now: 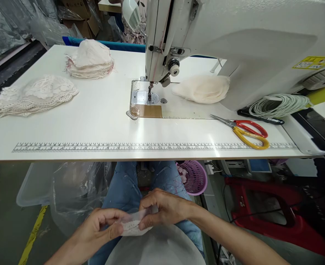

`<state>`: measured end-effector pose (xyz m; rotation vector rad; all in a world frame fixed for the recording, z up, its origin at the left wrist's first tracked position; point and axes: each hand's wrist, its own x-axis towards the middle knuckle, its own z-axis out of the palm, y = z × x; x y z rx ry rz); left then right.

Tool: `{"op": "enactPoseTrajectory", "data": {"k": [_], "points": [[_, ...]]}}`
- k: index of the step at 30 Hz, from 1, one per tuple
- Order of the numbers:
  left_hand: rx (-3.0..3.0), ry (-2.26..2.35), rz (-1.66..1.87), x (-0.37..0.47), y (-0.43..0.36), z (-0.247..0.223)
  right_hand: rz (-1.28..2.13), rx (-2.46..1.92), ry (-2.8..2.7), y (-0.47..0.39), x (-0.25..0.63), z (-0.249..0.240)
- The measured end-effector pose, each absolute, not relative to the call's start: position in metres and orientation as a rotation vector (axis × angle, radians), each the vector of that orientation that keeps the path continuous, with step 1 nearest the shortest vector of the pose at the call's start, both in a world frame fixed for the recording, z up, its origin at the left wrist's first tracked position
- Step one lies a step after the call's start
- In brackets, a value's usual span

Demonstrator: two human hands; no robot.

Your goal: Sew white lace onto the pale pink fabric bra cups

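Note:
Over my lap, below the table edge, a small piece of white lace fabric [132, 228] with a sheer strip is stretched between both hands. My left hand [102, 224] pinches its left end between thumb and fingers. At its right end, my right hand [165, 208] grips the fabric the same way, thumb in front. Part of the piece is hidden behind the fingers. Beyond the hands stands a white sewing machine [157, 44]; its presser foot [149, 94] has no cloth visible under it.
Stacked lace pieces [38, 94] and cream fabric pieces [90, 62] lie on the left of the white table [102, 121]. More cream pieces [206, 89] lie under the machine arm. Scissors [247, 132] and coiled cord [281, 105] lie right. A purple basket [197, 178] stands below.

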<state>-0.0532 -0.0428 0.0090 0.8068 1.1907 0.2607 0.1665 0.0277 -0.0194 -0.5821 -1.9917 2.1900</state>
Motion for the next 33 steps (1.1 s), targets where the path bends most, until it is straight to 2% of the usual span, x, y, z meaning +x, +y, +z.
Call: {"op": "enactPoseTrajectory", "data": {"k": [5,13,21,33], "points": [[1.020,1.258,0.151,-0.044,-0.027,0.014,2.082,-0.623,-2.147,0.030,0.160,-0.016],[0.830,1.241,0.213,-0.053,-0.027,-0.002,2.105,-0.601,-2.209,0.038,0.176,-0.025],[0.813,1.111,0.139,-0.057,-0.022,0.006,2.109,-0.515,-2.277,0.043,0.162,-0.017],[0.907,1.155,0.082,-0.055,-0.016,-0.004,2.473,-0.587,-1.973,0.057,0.175,-0.031]]}}
